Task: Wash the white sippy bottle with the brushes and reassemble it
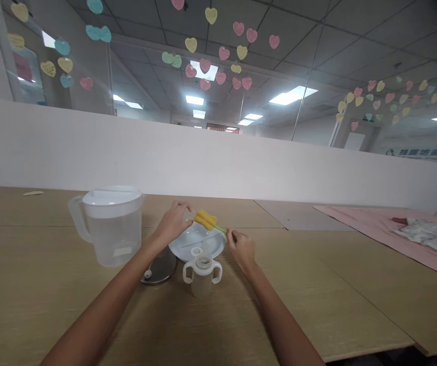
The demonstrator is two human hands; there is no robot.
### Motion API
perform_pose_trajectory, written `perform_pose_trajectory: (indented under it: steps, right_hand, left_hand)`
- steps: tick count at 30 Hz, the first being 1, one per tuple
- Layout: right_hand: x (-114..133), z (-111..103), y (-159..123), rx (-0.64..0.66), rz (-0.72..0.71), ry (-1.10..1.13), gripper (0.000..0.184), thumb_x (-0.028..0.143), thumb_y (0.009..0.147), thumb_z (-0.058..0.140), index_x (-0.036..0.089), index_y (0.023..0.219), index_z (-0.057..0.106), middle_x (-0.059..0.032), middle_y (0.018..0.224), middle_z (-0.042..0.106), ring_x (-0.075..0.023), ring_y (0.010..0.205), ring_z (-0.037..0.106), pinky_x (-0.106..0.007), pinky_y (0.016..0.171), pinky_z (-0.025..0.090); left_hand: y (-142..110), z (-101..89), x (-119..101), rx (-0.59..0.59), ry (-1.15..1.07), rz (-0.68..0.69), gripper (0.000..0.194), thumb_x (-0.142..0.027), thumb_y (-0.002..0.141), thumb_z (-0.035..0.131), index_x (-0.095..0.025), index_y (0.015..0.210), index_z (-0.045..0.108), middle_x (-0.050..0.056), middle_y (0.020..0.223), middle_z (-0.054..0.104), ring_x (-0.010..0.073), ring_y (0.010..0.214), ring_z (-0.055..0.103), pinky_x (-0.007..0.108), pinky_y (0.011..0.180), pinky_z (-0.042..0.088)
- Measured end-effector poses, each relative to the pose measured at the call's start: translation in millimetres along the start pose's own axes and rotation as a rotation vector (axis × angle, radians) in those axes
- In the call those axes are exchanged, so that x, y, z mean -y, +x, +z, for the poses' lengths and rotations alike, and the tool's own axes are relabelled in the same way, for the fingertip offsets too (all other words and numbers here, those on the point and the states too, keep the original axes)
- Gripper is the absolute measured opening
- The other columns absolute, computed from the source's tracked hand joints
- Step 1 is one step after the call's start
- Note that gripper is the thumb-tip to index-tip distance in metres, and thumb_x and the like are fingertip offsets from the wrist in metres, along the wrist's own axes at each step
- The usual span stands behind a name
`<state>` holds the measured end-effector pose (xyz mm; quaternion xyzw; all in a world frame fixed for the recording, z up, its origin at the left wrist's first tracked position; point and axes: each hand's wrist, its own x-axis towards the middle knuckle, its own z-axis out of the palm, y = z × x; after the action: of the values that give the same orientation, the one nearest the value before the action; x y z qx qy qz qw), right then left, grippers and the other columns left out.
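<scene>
My right hand (pixel 241 247) pinches the green handle of a yellow sponge bottle brush (pixel 206 219), which slants up to the left over a white plate (pixel 188 246). My left hand (pixel 173 222) reaches in from the left, its fingertips curled against the brush's sponge head. Just in front of the plate stands a clear baby bottle with two side handles (pixel 202 273), open at the top. A thin clear straw-like piece lies across the plate.
A clear plastic pitcher with a white lid (pixel 110 225) stands to the left on the wooden table (pixel 51 284). A round metal lid (pixel 161 269) lies beside the bottle. A pink cloth (pixel 378 226) with folded fabric covers the far right. A white partition rises behind.
</scene>
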<state>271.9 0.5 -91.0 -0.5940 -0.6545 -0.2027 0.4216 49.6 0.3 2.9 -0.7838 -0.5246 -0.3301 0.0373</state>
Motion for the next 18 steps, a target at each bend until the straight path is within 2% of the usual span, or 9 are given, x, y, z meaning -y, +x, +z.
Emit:
perform_pose_trajectory:
  steps: [3,6,10,13,16,18]
  right_hand:
    - [0,-2,-1,-0.080,-0.016,0.047,0.052,0.038,0.091,0.029,0.015,0.056,0.060,-0.0043,0.053,0.059,-0.0092,0.046,0.045,-0.024,0.048,0.019]
    - [2,-3,-1,-0.146,-0.072,0.057,0.051,0.036,0.091,0.032,0.015,0.053,0.058,-0.0031,0.049,0.056,-0.0089,0.047,0.044,-0.024,0.049,0.021]
    - [4,-3,-2,-0.243,-0.227,0.018,0.045,0.032,0.089,0.039,0.016,0.050,0.055,-0.0016,0.047,0.053,-0.0085,0.046,0.042,-0.024,0.051,0.022]
    - [4,-6,-4,-0.302,-0.308,-0.002,0.041,0.031,0.088,0.042,0.016,0.052,0.055,-0.0011,0.047,0.051,-0.0091,0.048,0.042,-0.025,0.053,0.023]
    - [5,-11,-5,-0.326,-0.331,-0.005,0.039,0.035,0.088,0.042,0.017,0.056,0.055,-0.0014,0.050,0.053,-0.0106,0.052,0.044,-0.025,0.055,0.024]
    - [7,-13,-5,-0.330,-0.332,-0.018,0.041,0.040,0.088,0.042,0.017,0.057,0.055,-0.0020,0.052,0.053,-0.0116,0.054,0.045,-0.025,0.055,0.024]
  left_hand:
    - [-2,-10.7,-5,-0.005,0.009,0.044,0.048,-0.023,0.068,0.057,-0.019,0.114,0.043,0.009,0.114,0.052,0.0230,0.101,0.052,0.034,0.085,0.041]
    - [-4,-17.4,-13,0.030,-0.027,0.109,0.061,-0.020,0.066,0.060,-0.021,0.122,0.037,0.006,0.112,0.056,0.0236,0.107,0.050,0.036,0.090,0.038]
    - [-9,-21.5,-25,0.132,-0.059,0.233,0.063,-0.023,0.066,0.062,-0.022,0.124,0.040,0.003,0.111,0.060,0.0229,0.107,0.048,0.035,0.093,0.036]
    - [-12,-23.1,-32,0.218,-0.185,0.238,0.059,-0.036,0.069,0.062,-0.022,0.124,0.044,0.003,0.110,0.061,0.0216,0.104,0.050,0.030,0.089,0.040]
    - [-16,-22.9,-35,0.254,-0.358,0.114,0.050,-0.051,0.083,0.039,-0.021,0.122,0.047,0.005,0.108,0.061,0.0175,0.088,0.058,0.025,0.073,0.046]
    - [-18,-21.2,-35,0.305,-0.427,-0.003,0.056,-0.054,0.088,0.020,-0.019,0.124,0.045,0.007,0.105,0.062,0.0128,0.065,0.059,0.022,0.054,0.044]
